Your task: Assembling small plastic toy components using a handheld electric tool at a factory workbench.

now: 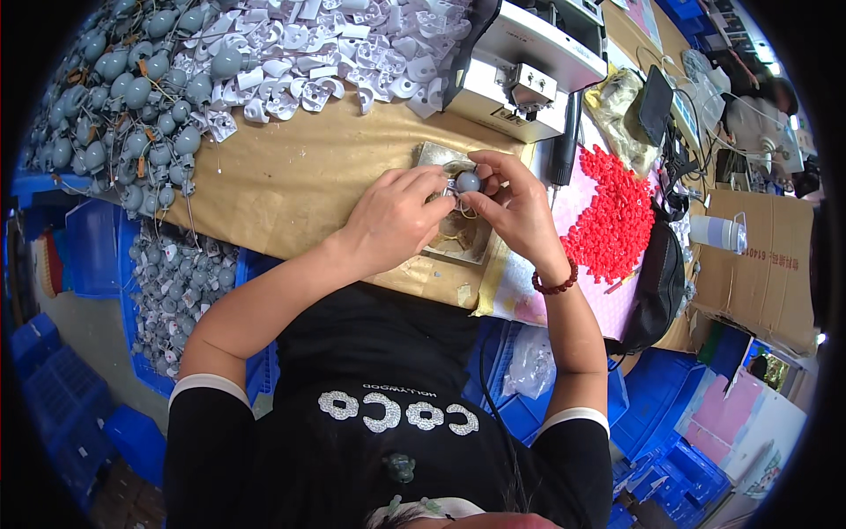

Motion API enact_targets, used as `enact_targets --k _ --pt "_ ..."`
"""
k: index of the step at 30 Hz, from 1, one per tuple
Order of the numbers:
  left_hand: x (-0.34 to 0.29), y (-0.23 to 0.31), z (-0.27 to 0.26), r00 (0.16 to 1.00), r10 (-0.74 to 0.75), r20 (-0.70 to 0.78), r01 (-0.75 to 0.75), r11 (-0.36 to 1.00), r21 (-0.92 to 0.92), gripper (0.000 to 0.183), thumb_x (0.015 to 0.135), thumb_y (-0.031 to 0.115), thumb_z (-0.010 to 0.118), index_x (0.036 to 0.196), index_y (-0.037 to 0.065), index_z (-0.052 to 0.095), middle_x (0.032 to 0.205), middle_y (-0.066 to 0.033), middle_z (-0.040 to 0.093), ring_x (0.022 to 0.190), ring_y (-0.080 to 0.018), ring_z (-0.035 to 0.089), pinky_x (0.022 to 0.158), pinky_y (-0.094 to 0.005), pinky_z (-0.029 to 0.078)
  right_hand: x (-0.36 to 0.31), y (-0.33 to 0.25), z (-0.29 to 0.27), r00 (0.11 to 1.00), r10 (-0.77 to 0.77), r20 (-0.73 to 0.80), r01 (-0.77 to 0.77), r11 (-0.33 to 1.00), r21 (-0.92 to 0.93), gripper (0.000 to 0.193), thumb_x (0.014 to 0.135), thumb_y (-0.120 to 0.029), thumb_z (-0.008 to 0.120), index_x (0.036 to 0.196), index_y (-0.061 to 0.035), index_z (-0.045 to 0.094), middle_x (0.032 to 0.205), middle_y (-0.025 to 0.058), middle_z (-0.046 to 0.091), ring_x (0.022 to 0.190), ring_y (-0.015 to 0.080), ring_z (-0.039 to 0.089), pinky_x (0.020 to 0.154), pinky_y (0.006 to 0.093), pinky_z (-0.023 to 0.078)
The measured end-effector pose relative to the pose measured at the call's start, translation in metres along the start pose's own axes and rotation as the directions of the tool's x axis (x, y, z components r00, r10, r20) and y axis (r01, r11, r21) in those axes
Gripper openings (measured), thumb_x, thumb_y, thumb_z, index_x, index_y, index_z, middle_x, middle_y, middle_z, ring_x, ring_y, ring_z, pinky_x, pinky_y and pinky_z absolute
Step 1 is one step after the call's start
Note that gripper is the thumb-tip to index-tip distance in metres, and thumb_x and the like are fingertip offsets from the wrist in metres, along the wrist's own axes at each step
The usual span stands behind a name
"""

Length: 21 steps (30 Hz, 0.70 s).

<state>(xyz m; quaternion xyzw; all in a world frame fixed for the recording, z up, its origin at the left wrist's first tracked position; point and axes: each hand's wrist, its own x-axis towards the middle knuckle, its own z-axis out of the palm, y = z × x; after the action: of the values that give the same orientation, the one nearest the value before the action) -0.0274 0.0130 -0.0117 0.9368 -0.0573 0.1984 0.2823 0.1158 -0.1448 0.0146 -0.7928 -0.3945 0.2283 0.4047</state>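
Both hands meet over a square metal plate (477, 249) on the brown-covered table. Between the fingertips is a small grey ball-shaped part (468, 182), with a pale piece at its left side. My right hand (522, 210), with a red bead bracelet at the wrist, grips the ball between thumb and fingers. From the left, my left hand (394, 216) pinches the same part at its pale side; the fingers partly hide what they press on. Something thin and yellowish, like wire, lies on the plate beneath.
White plastic pieces (304, 66) and wired grey ball parts (123, 97) heap at the far left. Behind the plate stands a white machine (511, 79), beside a black electric screwdriver (567, 145). Red small parts (608, 220) cover the right side. A blue crate (145, 353) holds more grey parts.
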Motion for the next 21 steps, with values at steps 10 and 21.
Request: enact_targets --k 10,21 --pt "0.028 0.009 0.002 0.992 -0.129 0.006 0.128 0.990 0.061 0.030 0.076 0.009 0.071 0.105 0.007 0.062 0.096 -0.0079 0.059 0.096 -0.0273 0.058 0.082 -0.0411 0.048 0.010 0.028 -0.015 0.889 -0.192 -0.416 0.186 0.981 -0.055 0.042 0.081 -0.007 0.076 0.121 -0.0042 0.061 0.096 0.0086 0.061 0.080 0.0168 0.058 0.068 0.0293 0.050" --pt "0.029 0.009 0.006 0.992 -0.120 -0.032 0.121 0.992 0.035 0.027 0.075 0.009 0.071 0.101 0.005 0.063 0.091 -0.0074 0.058 0.090 -0.0261 0.057 0.077 -0.0386 0.049 0.073 0.110 -0.087 0.833 0.093 -0.545 -0.300 0.904 -0.305 0.061 0.087 -0.038 0.069 0.132 -0.0016 0.053 0.098 0.0243 0.070 0.092 0.0376 0.069 0.082 0.0422 0.053"
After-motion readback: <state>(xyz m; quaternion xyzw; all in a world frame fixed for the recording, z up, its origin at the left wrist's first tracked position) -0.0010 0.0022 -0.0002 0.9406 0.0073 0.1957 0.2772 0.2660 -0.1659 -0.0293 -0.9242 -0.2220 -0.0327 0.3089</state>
